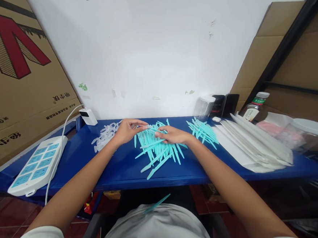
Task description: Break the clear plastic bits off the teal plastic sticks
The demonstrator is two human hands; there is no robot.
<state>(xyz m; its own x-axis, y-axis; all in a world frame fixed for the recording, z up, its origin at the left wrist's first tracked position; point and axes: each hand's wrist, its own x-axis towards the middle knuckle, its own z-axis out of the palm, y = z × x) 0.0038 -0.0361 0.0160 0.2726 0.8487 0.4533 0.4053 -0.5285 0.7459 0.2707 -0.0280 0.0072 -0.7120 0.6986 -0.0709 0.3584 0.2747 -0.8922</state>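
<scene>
My left hand and my right hand meet over a heap of thin turquoise plastic sticks on the blue table. Both pinch the ends of one small pale piece between their fingertips. A pile of clear plastic caps lies just left of my left hand. A second, smaller bunch of turquoise sticks lies to the right of my right hand. One turquoise stick rests on my lap.
A stack of white paper sleeves fills the table's right part, with a lidded clear jar, a bottle and a plastic tub behind. A white power strip and charger sit left. Cardboard boxes lean on both sides.
</scene>
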